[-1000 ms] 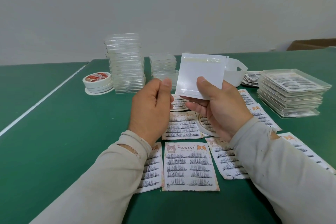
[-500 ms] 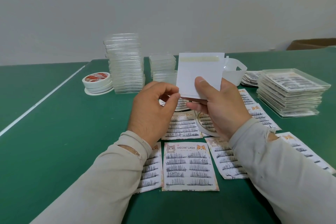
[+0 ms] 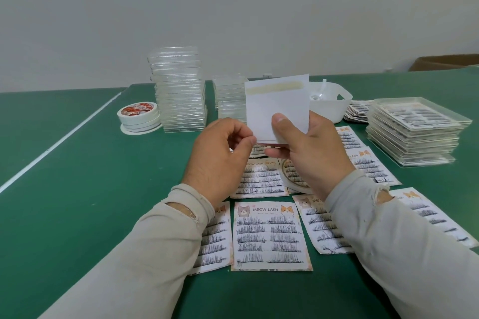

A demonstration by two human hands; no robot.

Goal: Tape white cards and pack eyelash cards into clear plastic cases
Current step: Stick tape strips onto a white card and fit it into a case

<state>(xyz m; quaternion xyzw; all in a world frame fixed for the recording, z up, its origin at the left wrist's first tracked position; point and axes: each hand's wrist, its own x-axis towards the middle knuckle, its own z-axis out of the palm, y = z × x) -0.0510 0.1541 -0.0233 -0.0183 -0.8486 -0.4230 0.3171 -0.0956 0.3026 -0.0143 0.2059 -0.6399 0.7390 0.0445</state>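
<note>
My right hand holds a white card upright, thumb pressed on its face; a yellowish tape strip runs along its top edge. My left hand is beside the card's lower left corner, thumb and forefinger pinched together at the edge; whether they grip the card I cannot tell. Several "MEOW LASH" eyelash cards lie flat on the green table under my arms. Empty clear plastic cases stand in a tall stack at the back, with a shorter stack next to it.
Tape rolls sit stacked left of the cases. A white tub stands behind the card. Filled cases are piled at the right, loose lash cards behind them. A tape roll lies partly hidden under my right hand.
The left hand has come in from the left and lowered to the card's lower left corner, fingers pinching. The right hand has tilted the card slightly.
</note>
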